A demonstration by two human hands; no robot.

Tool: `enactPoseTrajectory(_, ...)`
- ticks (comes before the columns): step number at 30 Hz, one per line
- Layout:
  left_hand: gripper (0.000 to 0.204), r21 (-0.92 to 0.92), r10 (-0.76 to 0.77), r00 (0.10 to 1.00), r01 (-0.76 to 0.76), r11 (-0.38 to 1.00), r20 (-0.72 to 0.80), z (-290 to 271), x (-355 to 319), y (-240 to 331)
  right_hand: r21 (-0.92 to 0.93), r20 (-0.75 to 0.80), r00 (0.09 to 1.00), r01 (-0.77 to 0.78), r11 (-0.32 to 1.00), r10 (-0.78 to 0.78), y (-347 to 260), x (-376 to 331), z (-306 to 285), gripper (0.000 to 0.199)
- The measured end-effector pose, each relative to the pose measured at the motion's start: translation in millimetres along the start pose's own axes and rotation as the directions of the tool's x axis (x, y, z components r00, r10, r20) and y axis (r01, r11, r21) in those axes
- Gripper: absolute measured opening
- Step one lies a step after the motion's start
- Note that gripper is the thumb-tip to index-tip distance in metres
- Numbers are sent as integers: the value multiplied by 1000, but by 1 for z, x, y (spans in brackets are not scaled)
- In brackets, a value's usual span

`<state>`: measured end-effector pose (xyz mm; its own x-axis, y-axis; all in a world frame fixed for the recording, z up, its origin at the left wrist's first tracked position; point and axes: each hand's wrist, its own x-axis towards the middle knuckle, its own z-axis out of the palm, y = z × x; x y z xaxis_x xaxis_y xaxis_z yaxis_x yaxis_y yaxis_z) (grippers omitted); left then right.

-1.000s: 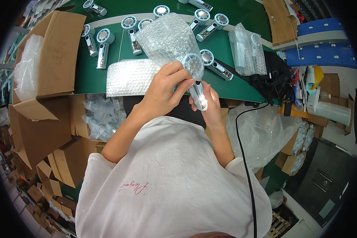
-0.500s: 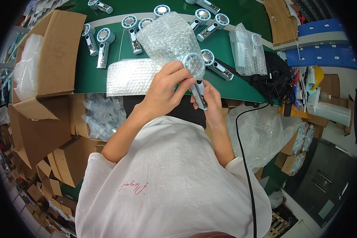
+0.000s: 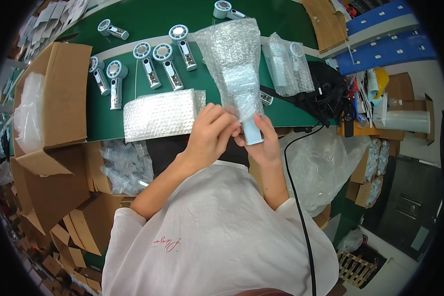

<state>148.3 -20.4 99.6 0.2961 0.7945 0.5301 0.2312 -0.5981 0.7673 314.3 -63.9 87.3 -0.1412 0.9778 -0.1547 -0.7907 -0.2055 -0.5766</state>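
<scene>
My right hand point(image 3: 265, 144) is closed round the light-blue handle of a handheld fan point(image 3: 252, 133) at the table's near edge. The fan's upper part lies inside a clear bubble-wrap bag point(image 3: 229, 47), which stretches away over the table. My left hand point(image 3: 209, 132) pinches at the mouth of the bag beside the handle; its fingertips partly hide what they grip. Left of the bag, several unwrapped handheld fans point(image 3: 115, 81) lie on the green table point(image 3: 106, 123). Another fan point(image 3: 266, 98) is mostly covered by the bag. A stack of flat bubble-wrap bags point(image 3: 159, 116) lies near my left hand.
Bubble-wrapped fans point(image 3: 287, 66) lie right of the bag, beside a black fabric bag point(image 3: 325, 91). An open carton point(image 3: 66, 98) stands at the left. A black cable point(image 3: 298, 197) hangs down past my right arm. Plastic sheeting point(image 3: 325, 167) bulges below the table edge.
The fan's head has gone into the bubble-wrap bag, and the fan has turned so its plain back shows. The bag now lies straighter, and the whole view has shifted.
</scene>
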Motion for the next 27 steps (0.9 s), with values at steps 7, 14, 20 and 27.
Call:
enactPoseTrajectory(7,6,-252,-111,994,114,961,26,19,43,26,-950,23,996,-4,311,85,-101,-41,27,87)
enactPoseTrajectory(14,9,-477,-230,970,240,846,80,41,48,40,-843,4,982,105,527,-190,-137,-46,33,47)
enactPoseTrajectory(20,10,-501,-211,976,211,839,56,42,40,42,-932,-160,970,-88,352,-182,-136,-21,40,16)
enactPoseTrajectory(27,9,-282,-234,963,264,922,136,-8,22,21,-986,157,654,146,-80,-740,-199,15,19,13)
